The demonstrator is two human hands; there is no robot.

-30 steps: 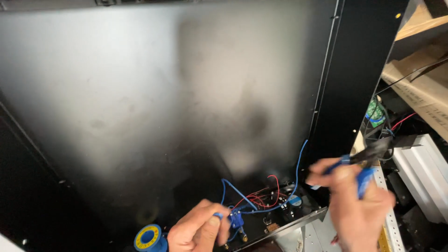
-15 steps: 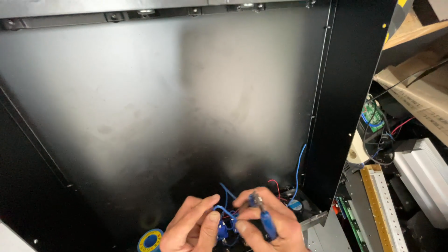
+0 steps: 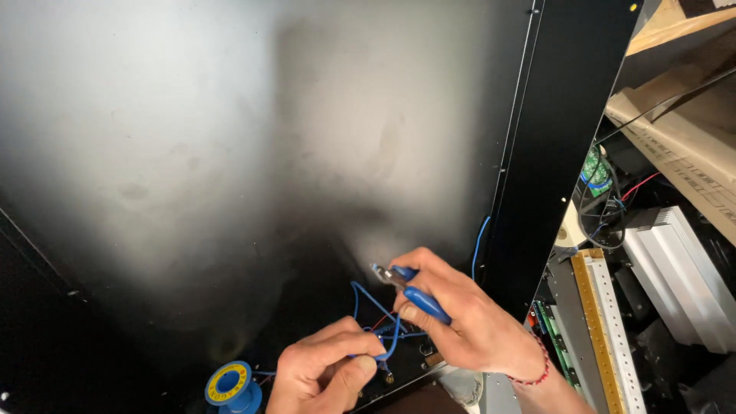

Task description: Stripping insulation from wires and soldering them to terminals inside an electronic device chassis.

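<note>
Both hands are now together at 6 o'clock of the black panel point(image 3: 230, 153). I see the right hand point(image 3: 468, 322) clamped on blue-handled pliers point(image 3: 410, 290), brought in from 3 o'clock; the left hand point(image 3: 326, 376) pinches the blue wire point(image 3: 391, 341), so work on the wire begins.

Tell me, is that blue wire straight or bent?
Bent. The blue wire curves in a loop from the left hand's pinch up toward the pliers in the right hand.
</note>
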